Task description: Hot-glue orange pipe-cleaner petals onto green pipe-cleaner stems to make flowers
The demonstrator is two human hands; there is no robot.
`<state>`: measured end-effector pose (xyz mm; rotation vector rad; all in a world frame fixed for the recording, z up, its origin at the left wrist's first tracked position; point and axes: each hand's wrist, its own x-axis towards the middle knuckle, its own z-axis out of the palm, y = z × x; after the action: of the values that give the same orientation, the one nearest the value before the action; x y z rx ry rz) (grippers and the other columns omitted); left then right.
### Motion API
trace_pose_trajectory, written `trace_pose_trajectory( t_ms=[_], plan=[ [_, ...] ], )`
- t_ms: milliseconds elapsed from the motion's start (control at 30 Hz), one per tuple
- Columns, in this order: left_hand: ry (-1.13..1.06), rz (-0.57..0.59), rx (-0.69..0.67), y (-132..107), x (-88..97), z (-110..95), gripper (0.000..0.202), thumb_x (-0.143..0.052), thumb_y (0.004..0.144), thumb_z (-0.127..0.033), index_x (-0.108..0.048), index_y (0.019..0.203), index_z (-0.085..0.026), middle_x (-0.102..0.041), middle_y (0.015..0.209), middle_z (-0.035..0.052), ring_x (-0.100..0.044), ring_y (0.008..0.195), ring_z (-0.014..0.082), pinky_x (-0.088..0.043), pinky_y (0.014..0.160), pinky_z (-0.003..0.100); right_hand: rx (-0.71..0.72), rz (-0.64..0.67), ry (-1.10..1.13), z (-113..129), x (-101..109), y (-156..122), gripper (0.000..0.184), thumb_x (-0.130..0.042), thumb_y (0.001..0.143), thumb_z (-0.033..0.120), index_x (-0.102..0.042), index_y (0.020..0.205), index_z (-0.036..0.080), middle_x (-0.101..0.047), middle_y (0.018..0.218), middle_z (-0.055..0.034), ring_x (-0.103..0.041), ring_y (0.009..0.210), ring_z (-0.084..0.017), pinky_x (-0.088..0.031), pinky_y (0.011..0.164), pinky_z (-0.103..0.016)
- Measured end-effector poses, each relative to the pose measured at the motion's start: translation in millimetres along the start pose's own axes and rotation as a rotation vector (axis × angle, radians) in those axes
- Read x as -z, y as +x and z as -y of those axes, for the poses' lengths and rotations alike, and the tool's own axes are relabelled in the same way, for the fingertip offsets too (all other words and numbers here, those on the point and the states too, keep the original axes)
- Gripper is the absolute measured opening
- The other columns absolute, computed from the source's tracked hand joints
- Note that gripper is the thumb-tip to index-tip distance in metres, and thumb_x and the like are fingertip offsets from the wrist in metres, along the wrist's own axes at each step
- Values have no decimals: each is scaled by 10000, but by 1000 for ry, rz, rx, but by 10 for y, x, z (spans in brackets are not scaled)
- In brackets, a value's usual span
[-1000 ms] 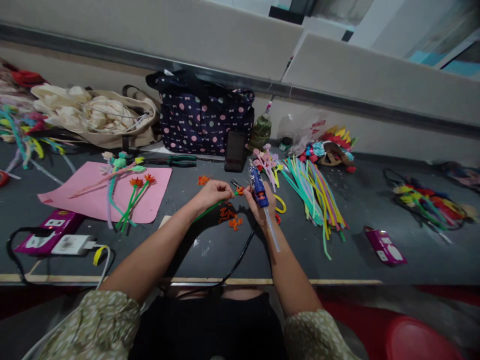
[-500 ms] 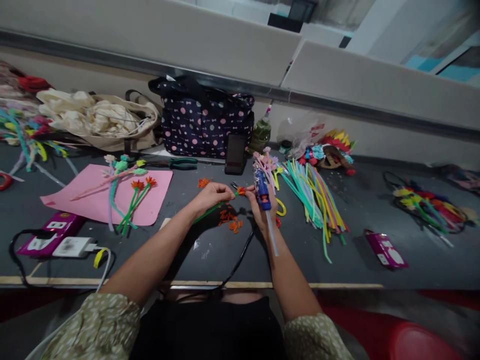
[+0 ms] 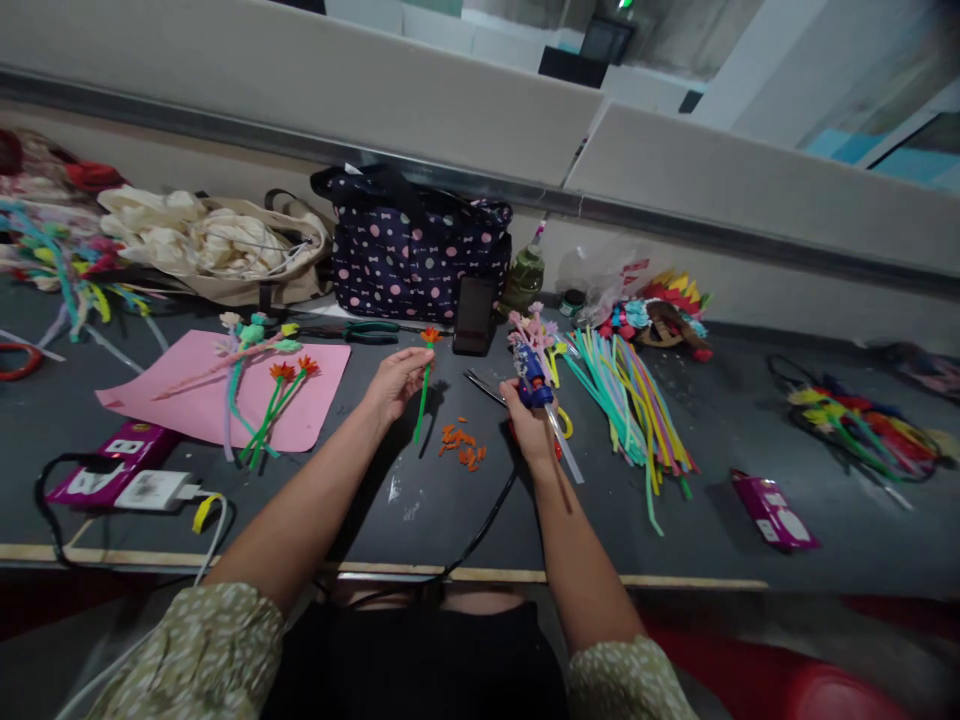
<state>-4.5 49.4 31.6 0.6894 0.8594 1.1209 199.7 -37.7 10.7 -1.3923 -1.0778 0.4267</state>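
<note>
Grey table [image 3: 720, 400]: I judge two flowers [image 3: 308, 367] done; left hand [image 3: 401, 382] pinches a third [image 3: 430, 336], right hand [image 3: 531, 430] grips glue gun [image 3: 535, 378]; orange bits [image 3: 452, 437] remain.

A lane of bare dark grey bench [image 3: 720, 420] runs right of centre, between the bundle of green, yellow and pink fuzzy stems [image 3: 645, 400] and the purple-and-white box [image 3: 776, 512]. Left of the stems, the blue glue gun [image 3: 533, 380] is in the way; a slanting black cable [image 3: 492, 516] crosses lower centre; the navy patterned fabric bag [image 3: 412, 265] blocks upper centre.

The right hand [image 3: 531, 432] partly hides the scissors [image 3: 484, 387]; the bottom edge crops a red stool [image 3: 832, 692]; print on the white charger [image 3: 155, 491] is blurred.
</note>
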Motion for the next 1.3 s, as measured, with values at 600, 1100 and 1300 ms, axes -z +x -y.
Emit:
trace_pose_trajectory(
  t_ms=[600, 1100, 1300],
  plan=[
    [-145, 41, -21, 6, -35, 1, 285, -866, 616, -165, -656, 807, -139, -650, 672, -33, -602, 552, 59, -480, 532, 157, 148, 541, -388, -210, -112, -86, 164, -687, 763, 291, -572, 879, 276, -679, 755, 12, -635, 681, -214, -445, 615, -287],
    [-125, 63, -12, -3, -33, 11, 296, -884, 581, -210, -677, 776, -127, -659, 654, -17, -606, 537, 69, -465, 526, 165, 152, 550, -694, -143, -180, -135, 142, -576, 857, 333, -560, 959, 235, -668, 781, -34, -626, 705, -223, -334, 602, -273],
    [-110, 56, -1, -2, -42, 20, 264, -867, 605, -196, -699, 793, -119, -668, 646, -3, -617, 567, 77, -475, 552, 168, 83, 400, -390, -143, -100, -84, 178, -586, 820, 384, -542, 906, 234, -630, 728, 1, -584, 630, -179, -397, 617, -271]
  ],
)
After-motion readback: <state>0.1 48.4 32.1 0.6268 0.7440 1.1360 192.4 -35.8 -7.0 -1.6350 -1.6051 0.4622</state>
